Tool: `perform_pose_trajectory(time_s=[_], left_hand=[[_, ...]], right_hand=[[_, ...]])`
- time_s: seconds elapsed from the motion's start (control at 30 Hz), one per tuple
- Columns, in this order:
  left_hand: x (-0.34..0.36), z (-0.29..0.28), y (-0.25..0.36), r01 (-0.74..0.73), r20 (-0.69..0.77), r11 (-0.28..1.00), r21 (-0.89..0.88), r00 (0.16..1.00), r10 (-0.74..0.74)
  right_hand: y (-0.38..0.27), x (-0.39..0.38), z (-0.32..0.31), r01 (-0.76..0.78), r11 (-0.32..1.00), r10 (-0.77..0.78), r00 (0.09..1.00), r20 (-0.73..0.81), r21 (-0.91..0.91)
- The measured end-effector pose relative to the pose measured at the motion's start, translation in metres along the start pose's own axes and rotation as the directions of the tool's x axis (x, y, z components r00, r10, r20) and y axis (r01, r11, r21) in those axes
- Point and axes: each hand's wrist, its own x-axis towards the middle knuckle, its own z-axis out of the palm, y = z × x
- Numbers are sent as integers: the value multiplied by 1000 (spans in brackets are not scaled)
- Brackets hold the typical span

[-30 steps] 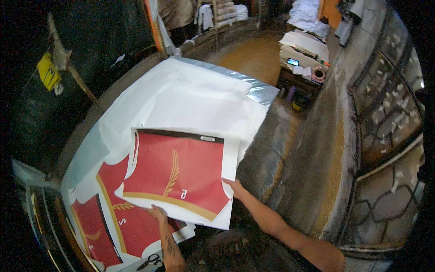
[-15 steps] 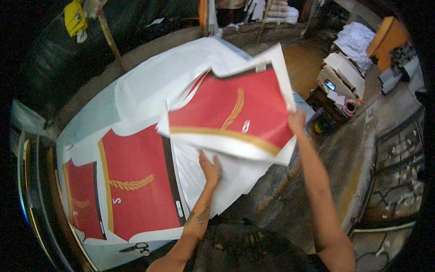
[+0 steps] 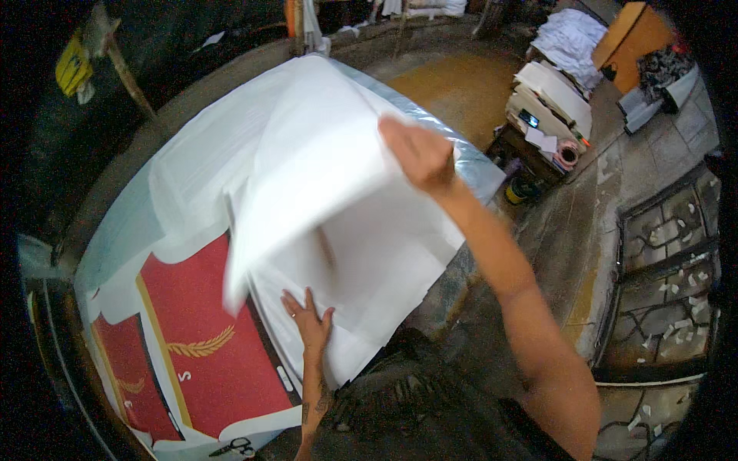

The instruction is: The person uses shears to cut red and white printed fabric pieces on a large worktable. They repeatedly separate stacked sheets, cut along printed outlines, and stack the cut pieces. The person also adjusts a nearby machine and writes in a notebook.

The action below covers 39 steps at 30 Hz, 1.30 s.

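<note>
My right hand [image 3: 419,157], blurred, is raised with its fingers closed on the top edge of a white sheet [image 3: 307,161], whose plain side faces me and which curves over the pile. My left hand [image 3: 307,323] lies with spread fingers on white sheets [image 3: 384,261] below it. To its left lie two red printed panels [image 3: 211,292] [image 3: 123,361] with gold bands and leaf motifs on white paper. Black-handled scissors [image 3: 234,447] lie at the table's near edge. The table [image 3: 127,219] has a pale, shiny covering.
At the back right stand a small cabinet [image 3: 530,157] with stacked paper, a phone, a pink roll, a white cloth pile [image 3: 569,46] and an orange board [image 3: 623,38]. A dark sheet wall [image 3: 69,154] runs along the left. A metal-framed grating [image 3: 661,276] is at the right.
The red panel in my hands has been lifted and turned over, so its white side shows. My right hand has risen; my left hand has come down onto the white pile.
</note>
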Motion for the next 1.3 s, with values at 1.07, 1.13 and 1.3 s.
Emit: perform_pose_trajectory(time_s=[1.07, 1.13, 1.3], left_hand=[[117, 30, 116, 486, 34, 505, -714, 744, -667], [135, 30, 122, 458, 55, 458, -762, 750, -659], [187, 49, 129, 548, 282, 348, -761, 762, -583]], right_hand=[[-9, -322, -14, -414, 906, 239, 666, 706, 84], [-10, -344, -35, -503, 860, 302, 638, 708, 87], [-18, -416, -84, -635, 765, 319, 518, 794, 107]])
